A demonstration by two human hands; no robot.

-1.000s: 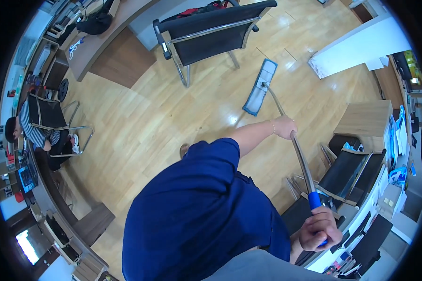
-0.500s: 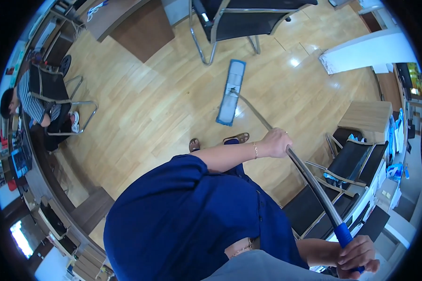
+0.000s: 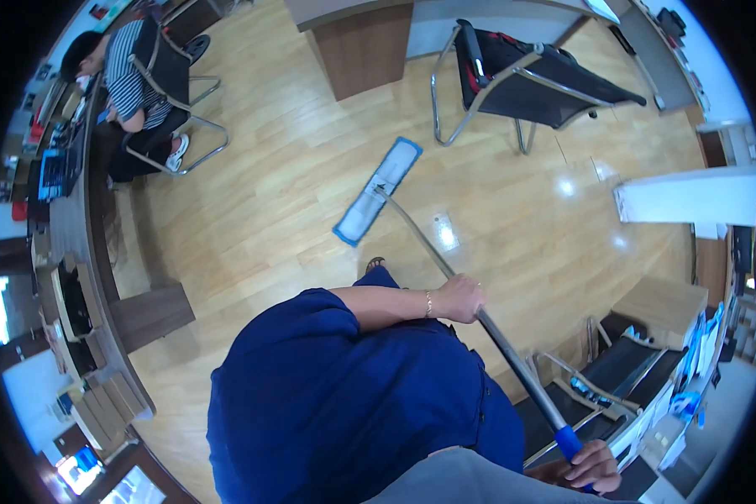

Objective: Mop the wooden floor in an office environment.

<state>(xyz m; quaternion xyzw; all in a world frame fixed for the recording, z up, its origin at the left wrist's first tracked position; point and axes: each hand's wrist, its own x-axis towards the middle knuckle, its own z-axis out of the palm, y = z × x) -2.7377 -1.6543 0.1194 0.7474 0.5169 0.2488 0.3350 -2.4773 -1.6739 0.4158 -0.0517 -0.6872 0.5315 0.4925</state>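
- Mop [image 3: 521,370], the largest thing handled: it runs from the right hand [image 3: 595,468], forward and leftward through the left hand [image 3: 462,298], to the wooden floor [image 3: 260,160] beyond both. The step in hand looks like a wiping stroke across that floor; the next move seems to call for even pressure, the left hand guiding, with room left before the black chair [image 3: 554,91] ahead and to the right of that hand.
- Shaft [image 3: 422,239]: long, slim, metallic grey; it looks bowed, perhaps only through the lens.
- Head [image 3: 361,214]: flat and oblong, pale grey-blue with a brighter blue rim, lying on the floor ahead and left of the left hand, roughly crosswise to the shaft.
- Grip [image 3: 568,442]: blue, at the shaft's near end, partly hidden under the right hand.
- Hands: the left is wrapped tightly around the shaft; the right curls its fingers around the grip.
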